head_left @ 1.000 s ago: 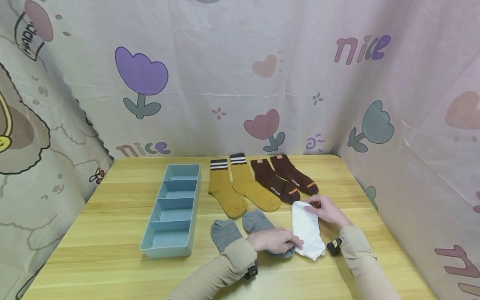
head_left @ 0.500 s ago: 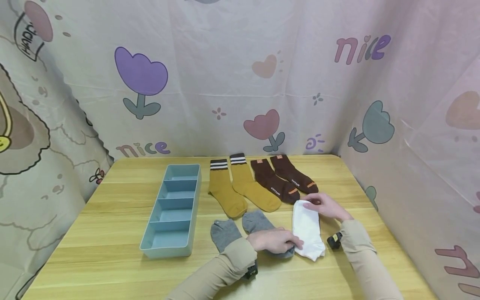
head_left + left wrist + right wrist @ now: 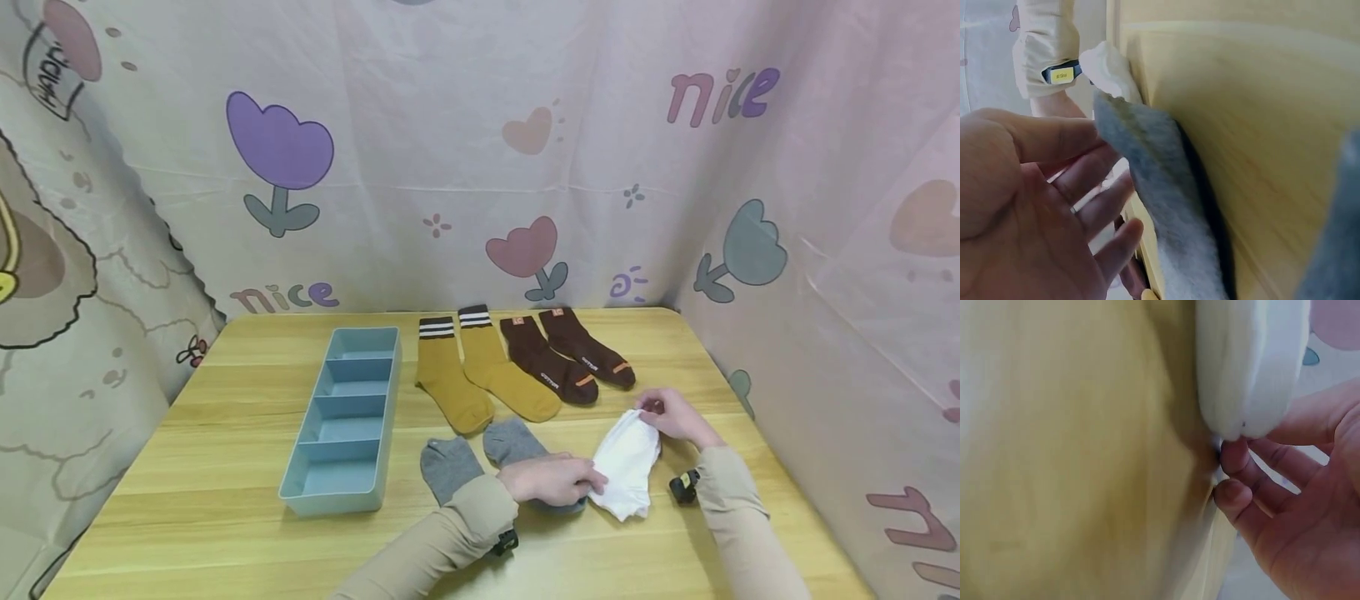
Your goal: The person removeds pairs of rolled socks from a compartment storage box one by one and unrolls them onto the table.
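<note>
A pair of white socks [image 3: 626, 467], laid one over the other, rests at the right of the table. My right hand [image 3: 671, 417] pinches their far end between thumb and fingertips; the right wrist view shows this layered white end close by the fingers. At their left edge, my left hand [image 3: 547, 481] grips with thumb and index finger, its tips partly hidden in the left wrist view behind a grey sock [image 3: 1154, 169]. That forearm and hand cross over the two grey socks [image 3: 513, 442], hiding part of both.
Two mustard socks [image 3: 450, 375] with striped cuffs and two dark brown socks [image 3: 551, 367] lie flat behind the hands. Left of them stands a blue-grey tray [image 3: 390, 417] divided into several compartments. A patterned curtain [image 3: 420, 167] borders the wooden table [image 3: 202, 467].
My right hand has shifted right, drawing the far end of the white socks with it, so they now slant and look more bunched. The left hand stays in place.
</note>
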Motion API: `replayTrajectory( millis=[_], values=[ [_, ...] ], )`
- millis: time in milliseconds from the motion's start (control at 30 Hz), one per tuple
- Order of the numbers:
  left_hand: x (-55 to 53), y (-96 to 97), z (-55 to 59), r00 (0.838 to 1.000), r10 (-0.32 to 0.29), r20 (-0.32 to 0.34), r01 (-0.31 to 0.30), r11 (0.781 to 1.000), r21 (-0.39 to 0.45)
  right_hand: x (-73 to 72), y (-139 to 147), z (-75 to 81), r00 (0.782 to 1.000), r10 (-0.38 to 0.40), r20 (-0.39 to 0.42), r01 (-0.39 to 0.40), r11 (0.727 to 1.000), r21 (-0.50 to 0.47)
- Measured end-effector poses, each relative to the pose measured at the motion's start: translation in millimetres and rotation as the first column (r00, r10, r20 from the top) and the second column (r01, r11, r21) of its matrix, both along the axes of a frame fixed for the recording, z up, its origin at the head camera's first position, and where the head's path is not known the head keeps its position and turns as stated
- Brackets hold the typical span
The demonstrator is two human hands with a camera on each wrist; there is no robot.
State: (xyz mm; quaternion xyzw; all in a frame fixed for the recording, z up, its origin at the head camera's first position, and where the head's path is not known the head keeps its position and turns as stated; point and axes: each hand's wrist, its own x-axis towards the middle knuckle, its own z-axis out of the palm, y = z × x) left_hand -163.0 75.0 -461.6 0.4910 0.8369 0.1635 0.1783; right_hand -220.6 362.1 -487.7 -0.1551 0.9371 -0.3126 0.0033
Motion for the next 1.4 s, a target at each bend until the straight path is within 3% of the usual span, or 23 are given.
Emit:
replayTrajectory(
  millis=[67, 167, 333, 533, 633, 800, 1033, 1133, 1233, 1400],
  values=[
    [1.1, 1.0, 1.1, 0.998, 0.034, -0.054, -0.035, 0.999, -0.019, 3.4, 4.3, -0.1, 1.0, 0.005, -0.002, -0.005, 1.0, -0.017],
    [3.7, 2.7, 2.5, 0.979, 0.156, -0.132, -0.16, 0.987, -0.022, 8.3, 9.5, 0.5, 1.0, -0.003, -0.008, 0.003, 1.0, -0.024],
    [5.5, 3.8, 2.8, 0.904, 0.375, -0.205, -0.38, 0.925, 0.015, 17.2, 14.1, 3.4, 1.0, -0.011, 0.021, 0.011, 1.0, 0.004],
    [0.4, 2.9, -0.2, 0.832, 0.458, -0.314, -0.491, 0.871, -0.031, 33.7, 12.3, 12.5, 0.983, 0.09, 0.161, -0.088, 0.996, -0.02],
    [-3.7, 1.2, -2.7, 0.813, 0.461, -0.355, -0.508, 0.86, -0.046, 39.6, 11.6, 16.2, 0.961, 0.134, 0.242, -0.124, 0.991, -0.054],
    [-9.6, -1.5, -7.8, 0.809, 0.449, -0.379, -0.501, 0.864, -0.046, 43.5, 13.5, 19.3, 0.928, 0.151, 0.34, -0.129, 0.988, -0.087],
    [-12.9, 0.1, -7.6, 0.812, 0.455, -0.365, -0.502, 0.864, -0.04, 47.1, 22.9, 21.3, 0.927, 0.13, 0.352, -0.114, 0.991, -0.066],
    [-15.1, 4.1, -8.6, 0.804, 0.462, -0.375, -0.513, 0.857, -0.044, 49.5, 26.3, 21.7, 0.917, 0.125, 0.379, -0.098, 0.991, -0.09],
    [-17.1, 8.1, -9.9, 0.785, 0.473, -0.401, -0.526, 0.85, -0.027, 51.7, 28.2, 21.6, 0.904, 0.125, 0.408, -0.085, 0.99, -0.115],
    [-22.6, 13.5, -11.2, 0.737, 0.482, -0.474, -0.537, 0.843, 0.023, 54.5, 25.4, 20.2, 0.888, 0.139, 0.438, -0.088, 0.987, -0.133]
  ],
)
